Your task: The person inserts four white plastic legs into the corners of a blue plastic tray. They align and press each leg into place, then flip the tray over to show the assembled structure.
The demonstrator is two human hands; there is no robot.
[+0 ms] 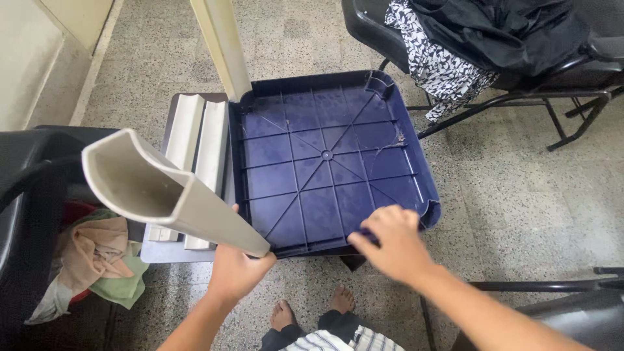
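Our left hand (235, 268) was closed around the near end of a long grey plastic leg (166, 192), a hollow curved channel whose open far end rose up and away to the left of the hand, toward the camera; we judged it was held by its tip so that the whole length stayed free of the other parts. Our right hand (393, 242) lay on the near edge of a dark blue square plastic panel (325, 156), fingers curled over its rim in a partly closed grasp, apparently steadying it; how tightly it gripped we could not tell. The panel lay ribbed underside up just beyond both hands, with corner sockets showing, one immediately right of the right hand. It rested on a small grey counter (170, 250) that jutted out beyond the left hand. Two more grey legs (198, 149) lay side by side on that counter, directly beyond the left hand and touching the panel's left edge, probably parked there within easy reach. Another pale upright piece (224, 45) stood at the panel's far left corner, well beyond the left hand. To the left of the left hand sat a dark bin with crumpled cloths (97, 257). Far beyond the right hand stood a black chair (520, 97) draped with clothing. Our bare feet (312, 309) showed on the speckled floor (520, 195) between the two wrists.
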